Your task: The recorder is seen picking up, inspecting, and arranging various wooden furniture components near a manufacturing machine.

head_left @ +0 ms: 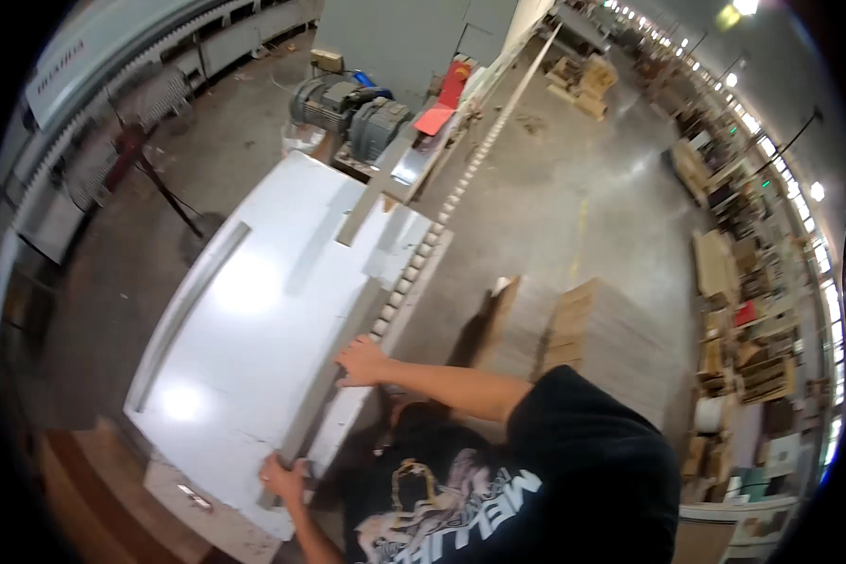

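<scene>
A long, narrow grey-brown board (324, 395) lies along the near right side of the white tabletop (244, 348). My left hand (284, 479) grips its lower end, fingers on one side and thumb on the other. Farther up, my right hand (362, 363) is closed on the same board, beside a row of white rollers (409, 274). The board's underside is hidden. A second thin strip (193, 315) rests along the table's left edge. Another grey strip (374, 199) reaches across the table's far end toward the machine.
Grey motors (334, 101) and a red machine part (444, 99) sit beyond the table. The roller row runs far ahead along a rail. Stacked brown boards (559, 329) stand to my right. A thin metal stand (167, 193) is at left, with another long machine (94, 122) behind it.
</scene>
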A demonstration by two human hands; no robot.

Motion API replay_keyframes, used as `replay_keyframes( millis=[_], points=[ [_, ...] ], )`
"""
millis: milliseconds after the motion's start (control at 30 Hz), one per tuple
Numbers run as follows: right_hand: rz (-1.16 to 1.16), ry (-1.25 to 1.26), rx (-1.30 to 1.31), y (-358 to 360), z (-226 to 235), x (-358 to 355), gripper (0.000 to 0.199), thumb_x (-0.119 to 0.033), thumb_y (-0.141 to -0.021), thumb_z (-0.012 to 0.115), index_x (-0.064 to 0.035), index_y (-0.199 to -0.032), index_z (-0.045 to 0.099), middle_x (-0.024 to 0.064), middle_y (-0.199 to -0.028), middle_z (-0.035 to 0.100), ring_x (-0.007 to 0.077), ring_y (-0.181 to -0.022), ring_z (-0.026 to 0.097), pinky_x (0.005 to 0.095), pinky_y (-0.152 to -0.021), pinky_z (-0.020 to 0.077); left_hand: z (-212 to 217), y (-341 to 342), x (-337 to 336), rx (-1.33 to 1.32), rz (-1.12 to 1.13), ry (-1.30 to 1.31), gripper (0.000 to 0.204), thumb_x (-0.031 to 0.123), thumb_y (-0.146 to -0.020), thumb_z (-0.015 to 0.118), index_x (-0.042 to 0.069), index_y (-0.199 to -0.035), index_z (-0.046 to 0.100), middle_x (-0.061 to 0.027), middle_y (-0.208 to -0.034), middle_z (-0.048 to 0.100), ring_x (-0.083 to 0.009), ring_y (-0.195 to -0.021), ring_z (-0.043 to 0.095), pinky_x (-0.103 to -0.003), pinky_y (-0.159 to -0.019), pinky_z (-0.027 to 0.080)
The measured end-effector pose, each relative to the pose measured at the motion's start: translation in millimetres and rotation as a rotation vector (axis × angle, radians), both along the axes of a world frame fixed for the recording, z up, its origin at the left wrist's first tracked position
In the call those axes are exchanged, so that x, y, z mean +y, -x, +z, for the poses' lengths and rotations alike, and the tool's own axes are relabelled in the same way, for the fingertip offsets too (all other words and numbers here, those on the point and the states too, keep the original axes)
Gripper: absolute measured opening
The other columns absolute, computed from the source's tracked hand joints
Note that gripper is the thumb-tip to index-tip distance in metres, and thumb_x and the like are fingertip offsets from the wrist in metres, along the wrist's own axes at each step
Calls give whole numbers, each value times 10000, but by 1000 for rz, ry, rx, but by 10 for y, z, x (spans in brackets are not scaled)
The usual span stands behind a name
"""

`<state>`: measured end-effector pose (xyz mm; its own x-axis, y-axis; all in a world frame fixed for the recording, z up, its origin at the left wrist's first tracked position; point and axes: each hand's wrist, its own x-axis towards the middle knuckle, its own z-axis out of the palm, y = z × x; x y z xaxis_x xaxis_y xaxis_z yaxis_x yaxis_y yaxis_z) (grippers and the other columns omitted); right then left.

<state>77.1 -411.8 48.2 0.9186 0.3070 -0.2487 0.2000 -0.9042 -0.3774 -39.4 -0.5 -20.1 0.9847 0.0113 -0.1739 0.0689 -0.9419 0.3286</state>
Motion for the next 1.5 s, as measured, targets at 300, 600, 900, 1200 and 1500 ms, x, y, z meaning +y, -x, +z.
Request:
replay_keyframes(
  millis=[300, 600, 900, 1200, 1500],
  points=[
    [-10, -160, -142, 121, 95, -42, 513, -486, -797, 711, -22, -1015, 729, 140, -1053, 697, 308, -1066, 588, 422, -996, 393, 486, -966, -1290, -165, -13, 250, 658, 439, -828, 788, 13, -1295, 607, -200, -1241, 637, -402, -1208, 552, -541, -1073, 350],
    [40, -292, -278, 138, -342, -51, 518, -539, -860, 666, -50, -1023, 725, 126, -1069, 688, 290, -1092, 583, 415, -997, 391, 1287, -2675, -4670, -441, -597, 300, 754, 326, -876, 781, -19, -1457, 448, -239, -1508, 439, -445, -1435, 320, -577, -1196, 228],
    [104, -318, -200, 109, -113, -201, 586, -553, -901, 613, -24, -1143, 686, 131, -1114, 673, 303, -1127, 565, 431, -1007, 379, 694, -3511, -4900, -179, -620, 198, 822, 99, -842, 752, -78, -1515, 316, -283, -1444, 465, -447, -1319, 468, -503, -1115, 394],
    [86, -180, -156, 234, -98, -116, 578, -537, -821, 705, -70, -1161, 693, 101, -1097, 677, 282, -1106, 595, 421, -973, 404, -158, -2741, -2235, 97, -390, 391, 744, 184, -762, 822, -53, -1403, 528, -246, -1232, 657, -372, -1130, 640, -471, -995, 497],
    [30, 29, -103, 93, -229, -57, 577, -532, -809, 708, -131, -1223, 699, 140, -1053, 711, 341, -1074, 618, 515, -964, 457, -221, -1096, 7, -64, 183, 43, 486, 531, -905, 674, 50, -937, 742, -165, -893, 746, -364, -868, 691, -515, -854, 474]
  ],
)
